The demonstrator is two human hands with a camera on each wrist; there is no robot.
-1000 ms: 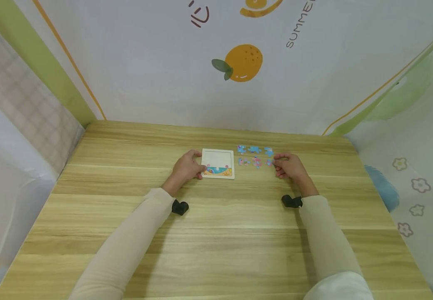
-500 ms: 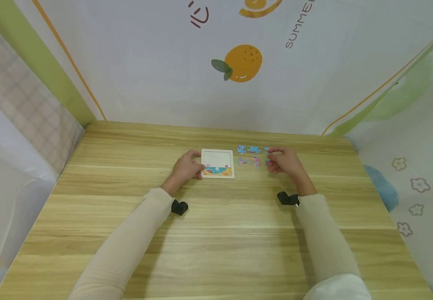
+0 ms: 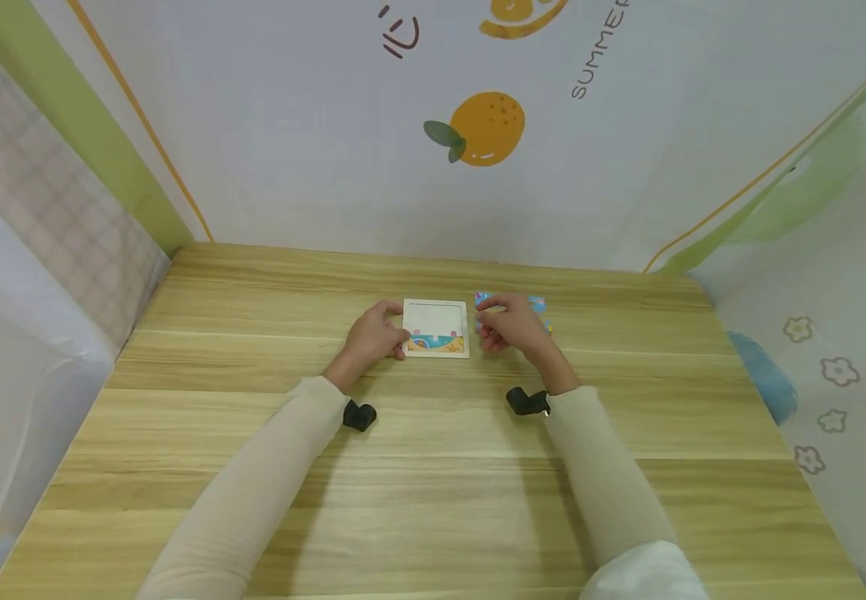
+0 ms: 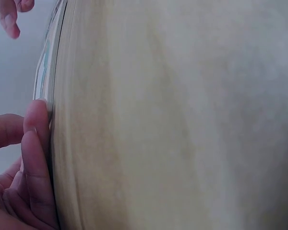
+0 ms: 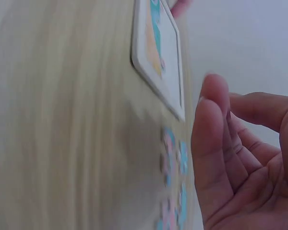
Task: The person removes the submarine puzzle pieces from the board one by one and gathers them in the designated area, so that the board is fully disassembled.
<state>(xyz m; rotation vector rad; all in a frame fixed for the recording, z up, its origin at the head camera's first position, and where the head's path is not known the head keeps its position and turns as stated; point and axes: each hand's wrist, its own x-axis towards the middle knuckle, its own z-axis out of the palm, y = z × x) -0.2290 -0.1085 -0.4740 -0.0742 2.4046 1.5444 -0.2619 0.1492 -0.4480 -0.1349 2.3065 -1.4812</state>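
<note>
Right hand above the loose puzzle pieces

I see a square, cream-white jigsaw tray point(image 3: 435, 317) flat on the wood-grain bench point(image 3: 440, 483), a teal-and-orange picture strip point(image 3: 434, 342) filling its bottom. The left hand point(image 3: 374, 333) pinches the tray's left edge. Just right of the tray lie small, blue-and-pink jigsaw pieces point(image 5: 184, 160); above them my head view shows the right hand point(image 3: 511, 321), fingers loosely bent, gripping nothing I can see. Black wrist mounts point(image 3: 360, 416) protrude below both hands. Beyond the bench hangs a white, fruit-printed cloth point(image 3: 290, 167).
</note>
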